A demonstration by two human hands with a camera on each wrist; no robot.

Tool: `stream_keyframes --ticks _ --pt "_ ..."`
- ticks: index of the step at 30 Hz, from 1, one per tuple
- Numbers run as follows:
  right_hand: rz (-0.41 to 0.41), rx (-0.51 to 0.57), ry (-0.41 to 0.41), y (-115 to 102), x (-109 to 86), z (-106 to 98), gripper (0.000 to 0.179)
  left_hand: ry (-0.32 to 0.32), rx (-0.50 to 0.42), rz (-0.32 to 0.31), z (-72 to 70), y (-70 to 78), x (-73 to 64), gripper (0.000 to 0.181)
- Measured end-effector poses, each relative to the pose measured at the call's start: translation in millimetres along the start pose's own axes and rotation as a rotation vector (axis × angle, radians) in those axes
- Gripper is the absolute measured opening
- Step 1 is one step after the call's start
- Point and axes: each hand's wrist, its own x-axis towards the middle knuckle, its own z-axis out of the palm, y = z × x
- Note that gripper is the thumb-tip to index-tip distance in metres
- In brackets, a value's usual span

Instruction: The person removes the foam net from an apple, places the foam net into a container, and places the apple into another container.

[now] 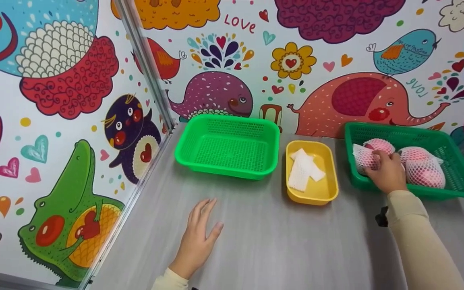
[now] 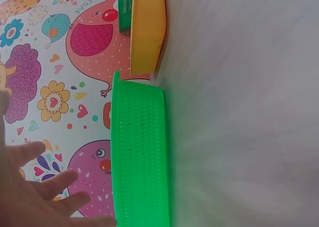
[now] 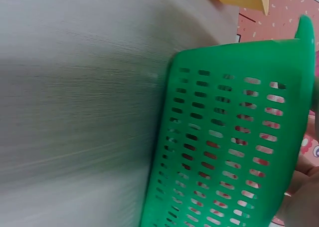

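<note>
My right hand (image 1: 382,166) reaches into the green basket (image 1: 463,177) at the right and grips a pink fruit in white foam netting (image 1: 367,156) at its left end. Two more netted pink fruits (image 1: 423,169) lie beside it. In the right wrist view the basket wall (image 3: 234,137) fills the frame, with pink showing through its slots and a bit of my right hand (image 3: 304,199) at the lower right. My left hand (image 1: 206,219) lies flat on the grey table, fingers straight and holding nothing; in the left wrist view its fingers (image 2: 45,184) are spread.
An empty green basket (image 1: 228,145) (image 2: 139,152) stands at the back left. Between the baskets sits a yellow tray (image 1: 328,189) (image 2: 147,30) holding loose white foam nets (image 1: 302,169). Cartoon-patterned walls close in the table (image 1: 280,245) at the back and left.
</note>
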Motion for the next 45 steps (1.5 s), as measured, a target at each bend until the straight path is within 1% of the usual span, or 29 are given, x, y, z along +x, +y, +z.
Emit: stream_keyframes --ticks 4,8,12,17,22,25,30,35,40,42,45 --pt "0.048 0.032 0.004 3 0.1 3 0.081 -0.011 -0.024 -0.009 4.4 0.6 -1.8 0.067" --pt "0.065 0.043 -0.008 2 2.4 5 0.094 -0.018 -0.043 -0.01 7.3 1.2 -1.9 0.066" --pt "0.084 0.048 -0.019 2 2.3 7 0.101 -0.031 -0.044 -0.014 11.9 1.5 -2.1 0.066" --pt "0.125 0.038 -0.023 -3 5.2 13 0.1 -0.048 -0.056 -0.019 14.9 1.9 -2.0 0.066" --pt "0.153 0.059 0.012 -6 7.0 17 0.092 -0.051 -0.076 -0.012 14.6 5.4 3.2 0.066" --pt "0.146 0.078 0.023 -6 8.2 18 0.089 -0.053 -0.079 -0.005 15.0 7.5 5.0 0.066" --pt "0.124 0.09 0.023 -6 9.7 17 0.091 -0.051 -0.083 -0.005 17.1 8.0 4.5 0.065" --pt "0.091 0.085 0.055 -4 8.5 16 0.097 -0.042 -0.089 0.01 19.0 7.0 3.3 0.064" --pt "0.061 0.068 0.091 -2 3.2 14 0.104 -0.043 -0.095 0.027 20.2 7.2 3.6 0.063" --pt "0.062 0.058 0.101 -2 0.8 13 0.103 -0.045 -0.096 0.026 20.4 7.6 4.2 0.063" --pt "0.057 0.044 0.127 -2 -1.6 12 0.097 -0.047 -0.097 0.02 20.6 8.4 5.5 0.064"
